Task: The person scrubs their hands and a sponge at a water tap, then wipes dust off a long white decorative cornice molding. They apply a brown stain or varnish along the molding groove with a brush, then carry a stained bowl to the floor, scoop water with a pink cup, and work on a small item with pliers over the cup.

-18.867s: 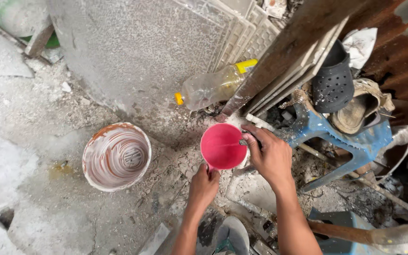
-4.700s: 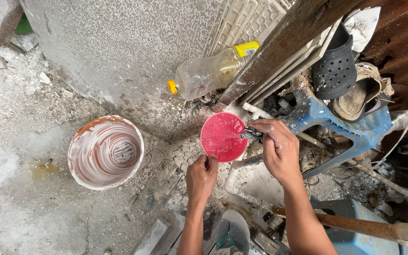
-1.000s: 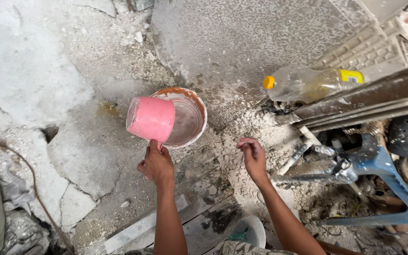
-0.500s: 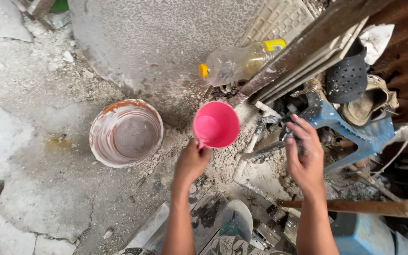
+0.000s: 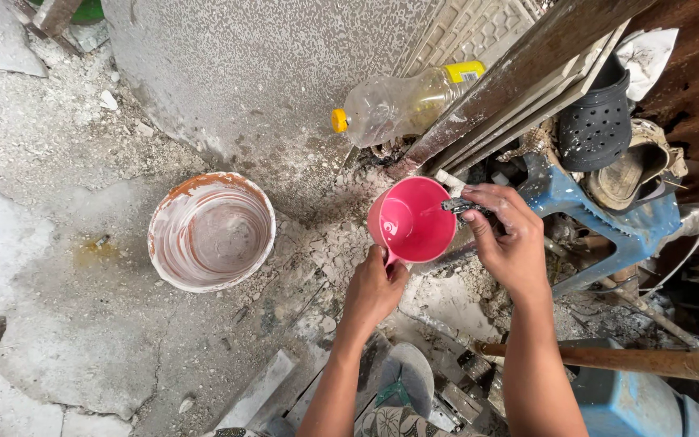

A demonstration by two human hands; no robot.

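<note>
The left hand is curled tight round the handle of a pink plastic dipper cup, holding it up under a small metal tap. The right hand has its fingers pinched closed on that tap. A thin stream of water runs into the cup, which looks only shallowly filled, so most of the filling remains. Farther left on the cracked concrete floor stands a round, plaster-smeared bucket, nearly empty.
</note>
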